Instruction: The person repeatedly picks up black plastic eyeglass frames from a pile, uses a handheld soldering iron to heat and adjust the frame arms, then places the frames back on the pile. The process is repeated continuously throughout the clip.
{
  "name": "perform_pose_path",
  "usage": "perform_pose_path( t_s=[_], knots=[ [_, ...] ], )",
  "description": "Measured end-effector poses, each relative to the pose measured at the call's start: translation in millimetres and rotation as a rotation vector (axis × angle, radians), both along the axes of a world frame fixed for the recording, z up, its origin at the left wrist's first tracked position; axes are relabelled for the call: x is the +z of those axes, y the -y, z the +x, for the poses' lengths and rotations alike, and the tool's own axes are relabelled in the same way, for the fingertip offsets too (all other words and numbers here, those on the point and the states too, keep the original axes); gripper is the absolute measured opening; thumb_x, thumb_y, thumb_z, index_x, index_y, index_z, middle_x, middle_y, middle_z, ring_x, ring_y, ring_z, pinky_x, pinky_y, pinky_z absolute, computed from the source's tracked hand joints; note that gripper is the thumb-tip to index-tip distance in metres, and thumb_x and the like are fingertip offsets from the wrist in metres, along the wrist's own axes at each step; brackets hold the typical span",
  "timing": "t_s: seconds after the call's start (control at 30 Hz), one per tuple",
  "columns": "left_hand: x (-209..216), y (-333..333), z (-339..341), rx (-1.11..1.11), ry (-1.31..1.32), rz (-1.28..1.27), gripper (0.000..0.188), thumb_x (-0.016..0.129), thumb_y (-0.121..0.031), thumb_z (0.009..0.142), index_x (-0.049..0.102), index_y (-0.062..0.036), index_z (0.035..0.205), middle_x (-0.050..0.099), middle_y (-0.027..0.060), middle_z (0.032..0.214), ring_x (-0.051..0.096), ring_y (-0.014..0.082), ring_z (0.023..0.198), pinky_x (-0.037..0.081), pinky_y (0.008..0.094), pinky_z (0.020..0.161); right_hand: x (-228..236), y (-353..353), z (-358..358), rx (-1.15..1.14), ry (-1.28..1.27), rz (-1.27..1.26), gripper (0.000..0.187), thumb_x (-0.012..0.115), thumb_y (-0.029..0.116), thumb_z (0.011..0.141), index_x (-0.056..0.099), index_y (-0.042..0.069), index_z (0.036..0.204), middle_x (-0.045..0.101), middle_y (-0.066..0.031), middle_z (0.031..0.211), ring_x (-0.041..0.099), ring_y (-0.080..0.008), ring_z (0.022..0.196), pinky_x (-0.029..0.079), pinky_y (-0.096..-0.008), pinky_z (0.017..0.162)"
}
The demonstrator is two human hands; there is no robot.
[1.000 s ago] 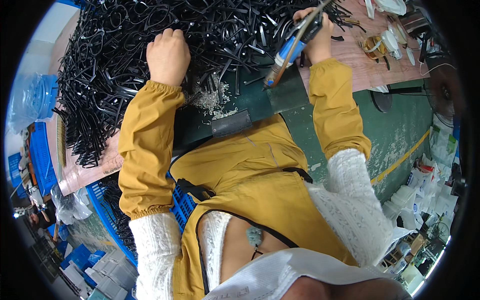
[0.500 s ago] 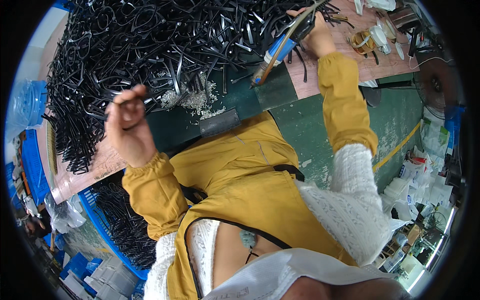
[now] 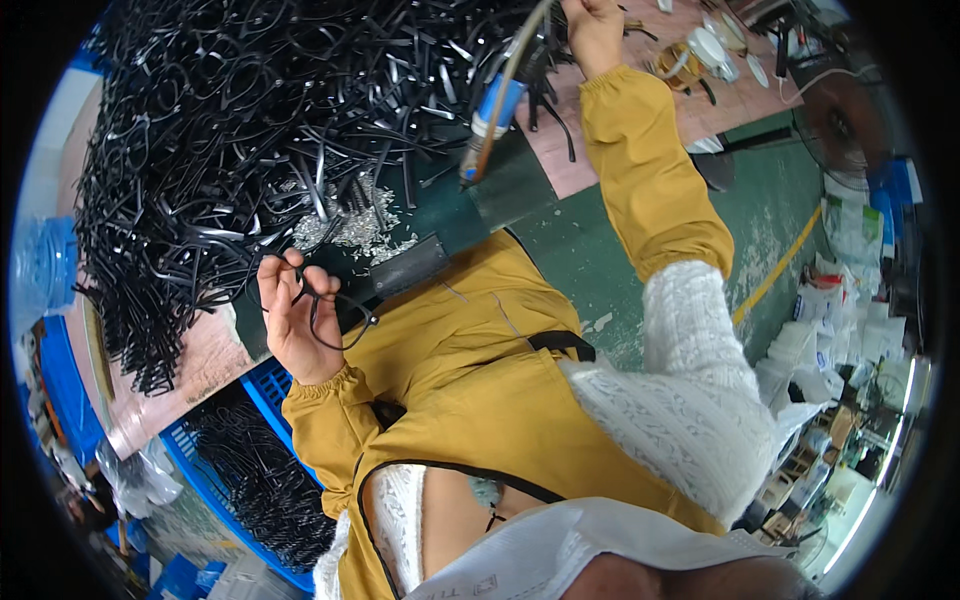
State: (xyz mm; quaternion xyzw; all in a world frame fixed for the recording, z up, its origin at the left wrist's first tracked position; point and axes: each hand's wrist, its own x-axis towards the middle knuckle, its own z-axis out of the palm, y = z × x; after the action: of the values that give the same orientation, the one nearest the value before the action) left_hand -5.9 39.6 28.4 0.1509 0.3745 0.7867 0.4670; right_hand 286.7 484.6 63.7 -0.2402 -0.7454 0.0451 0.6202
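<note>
In my left hand (image 3: 300, 325), thumb and fingers pinch a thin black eyeglass frame (image 3: 318, 328); its curved rim hangs beside the palm. My right hand (image 3: 597, 38) reaches to the top edge of the picture with its fingers curled. Its fingertips are partly cut off, so what they hold cannot be made out. Left of that hand, a blue-and-white powered screwdriver (image 3: 497, 105) with a tan hose slants over the bench, tip down. A big pile of black eyeglass parts (image 3: 270, 110) covers the bench. Small clear and silvery bits (image 3: 360, 220) lie before it on a dark green mat (image 3: 510, 185).
A blue basket (image 3: 200, 465) full of black eyeglass parts stands below the bench's left side. A flat dark block (image 3: 412, 266) sits at the mat's front edge. Tape rolls (image 3: 685, 65) lie at the right, near a fan (image 3: 840, 120). White bags (image 3: 830, 330) crowd the right side.
My left hand has come down toward my lap, and the eyeglass frame now shows in it. My right hand has shifted up toward the far edge, farther from the screwdriver. The view has turned slightly.
</note>
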Motion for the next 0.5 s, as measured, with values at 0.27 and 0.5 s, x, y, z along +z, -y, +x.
perform_pose_path(
  t_s=[0.27,0.5],
  knots=[
    [2,-4,7,0.097,0.334,0.044,0.042,0.045,-0.029,0.105,0.059,0.0052,0.125,0.036,0.0001,0.061,0.046,0.0207,0.060,0.044,0.0379,0.065,41,232,5,0.375,-0.736,-0.409,0.014,0.054,0.007,0.100,0.061,0.000,0.109,0.059,-0.0077,0.072,0.054,-0.0149,0.058,0.043,-0.0252,0.051],
    [-14,-17,47,0.153,0.100,-0.073,0.030,0.035,-0.029,0.107,0.051,-0.0032,0.108,0.055,0.0106,0.069,0.064,0.0287,0.073,0.054,0.0414,0.078,-69,349,-75,0.934,-0.071,-1.261,0.031,0.053,0.000,0.103,0.061,-0.008,0.132,0.064,-0.0111,0.097,0.064,-0.0141,0.077,0.050,-0.0248,0.067]
  ],
)
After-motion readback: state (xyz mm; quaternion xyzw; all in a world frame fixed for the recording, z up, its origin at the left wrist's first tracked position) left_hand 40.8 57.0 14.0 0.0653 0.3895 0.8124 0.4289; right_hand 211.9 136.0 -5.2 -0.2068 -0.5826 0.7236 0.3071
